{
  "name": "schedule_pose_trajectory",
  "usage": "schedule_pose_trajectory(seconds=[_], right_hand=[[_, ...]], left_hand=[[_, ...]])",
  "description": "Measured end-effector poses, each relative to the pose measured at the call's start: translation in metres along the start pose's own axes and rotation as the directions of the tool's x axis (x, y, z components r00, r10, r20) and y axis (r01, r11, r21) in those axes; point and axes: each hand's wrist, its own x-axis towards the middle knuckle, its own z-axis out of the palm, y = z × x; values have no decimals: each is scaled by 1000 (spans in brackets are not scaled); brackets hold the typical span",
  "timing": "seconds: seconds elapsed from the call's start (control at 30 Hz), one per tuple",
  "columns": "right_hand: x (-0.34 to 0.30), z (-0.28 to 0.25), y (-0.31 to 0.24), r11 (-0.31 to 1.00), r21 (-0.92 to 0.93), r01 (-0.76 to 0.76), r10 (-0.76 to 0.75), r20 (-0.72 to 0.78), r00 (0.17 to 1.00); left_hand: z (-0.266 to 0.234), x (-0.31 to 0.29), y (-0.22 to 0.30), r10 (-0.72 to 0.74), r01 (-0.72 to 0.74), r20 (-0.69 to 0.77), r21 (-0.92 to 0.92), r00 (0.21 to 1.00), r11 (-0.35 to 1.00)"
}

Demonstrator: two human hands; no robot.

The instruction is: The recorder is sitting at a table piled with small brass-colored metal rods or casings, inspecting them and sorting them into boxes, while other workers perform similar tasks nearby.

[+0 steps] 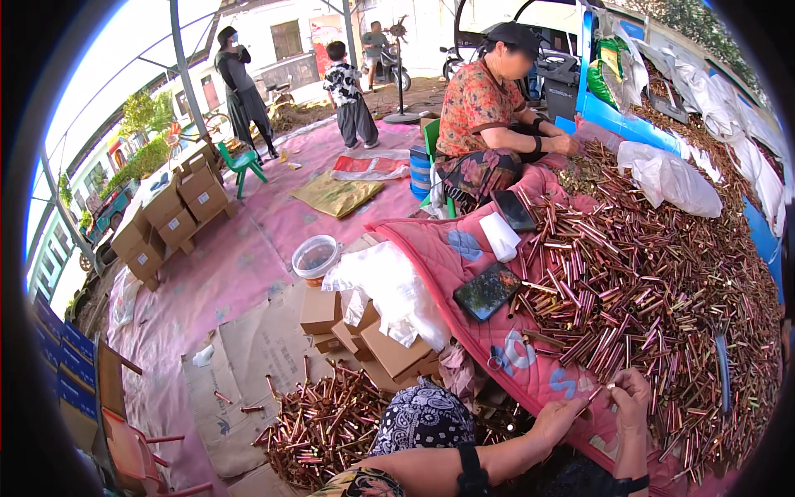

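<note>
My left hand (558, 421) is closed on a slim copper-pink metal tube (594, 395), which points up and to the right out of its fingers. Just right of it, my right hand (631, 401) pinches thumb and fingers together by the tube's far end; a small pale piece shows at the fingertips, too small to name. Both hands are over the edge of a pink quilted mat (542, 377). A big heap of similar metal tubes (613, 273) covers the mat beyond and to the right of them. A small ring (494, 363) lies on the mat.
Two phones, one dark (487, 291) and one farther back (515, 210), lie beside the heap. A second tube pile (331, 422) and cardboard boxes (393, 348) are at my left. Opposite, a seated person (489, 116) reaches into the heap. A blue strip (723, 373) lies among the tubes.
</note>
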Motion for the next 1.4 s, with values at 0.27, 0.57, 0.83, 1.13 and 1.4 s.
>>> schedule_pose_trajectory(seconds=[0.27,0.57,0.83,1.13,1.4], right_hand=[[-35,-9,-15,960,280,25,-42,54,998],[-53,-19,-25,997,23,80,-78,-59,995],[-55,-28,-32,999,49,23,-26,58,998],[-62,-32,-34,1000,-6,29,-29,77,997],[-77,-34,-28,915,-271,299,-284,93,954]], left_hand=[[4,2,1,55,-90,116,321,992,943],[7,7,0,132,-207,177,527,975,824],[4,9,-4,168,-273,229,574,959,772],[7,-4,13,202,-352,293,683,935,640],[11,-3,7,-233,96,283,425,930,900]])
